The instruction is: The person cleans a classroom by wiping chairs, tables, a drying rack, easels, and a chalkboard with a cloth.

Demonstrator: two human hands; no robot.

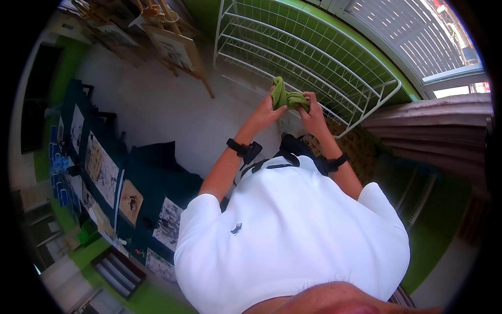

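A green cloth (279, 94) is bunched between my two hands, in front of a white wire rack (298, 51). My left hand (270, 108) grips the cloth's left part, where one end sticks up above the fingers. On the other side, my right hand (311, 112) pinches the crumpled right end. The middle of the cloth looks twisted. Behind the hands run the rack's lower bars; whether the cloth touches them I cannot tell.
Wooden easels (172, 43) with drawings stand at the far left. A long table under a dark cloth (149, 184) carries several ink paintings (102, 168). Right of the rack hangs a pinkish curtain (427, 125) below a slatted window (408, 35). Pale floor (157, 106) lies between easels and table.
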